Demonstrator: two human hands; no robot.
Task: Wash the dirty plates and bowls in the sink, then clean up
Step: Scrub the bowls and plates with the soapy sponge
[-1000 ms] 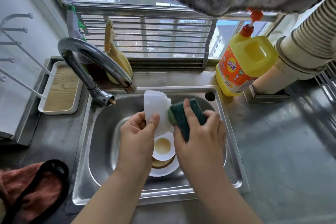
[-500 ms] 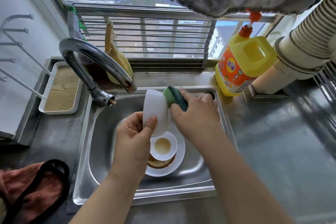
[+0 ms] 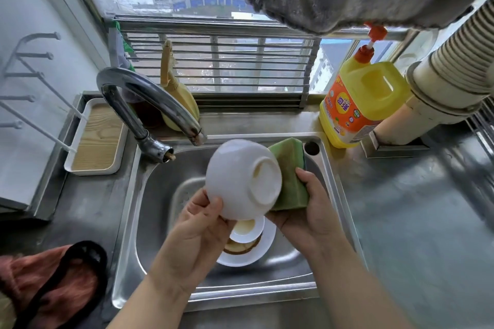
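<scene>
My left hand (image 3: 199, 224) grips a white bowl (image 3: 240, 181) by its rim above the steel sink (image 3: 128, 222), the bowl's underside turned toward me. My right hand (image 3: 307, 211) holds a green sponge (image 3: 290, 176) against the bowl's right side. Below the bowl, on the sink floor, lie a small white bowl (image 3: 247, 230) with brownish residue, a brown dish (image 3: 240, 247) under it and a white plate (image 3: 256, 251) at the bottom of the stack.
A chrome tap (image 3: 149, 99) arches over the sink's back left. A yellow detergent bottle (image 3: 358, 99) stands at the back right beside a ribbed pipe (image 3: 449, 69). A white tray (image 3: 99, 136) sits left, a red cloth (image 3: 48, 283) at the near left.
My left hand has turned the bowl so its base faces me. My right hand has swung the sponge from the bowl's top to its right side, palm now up.
</scene>
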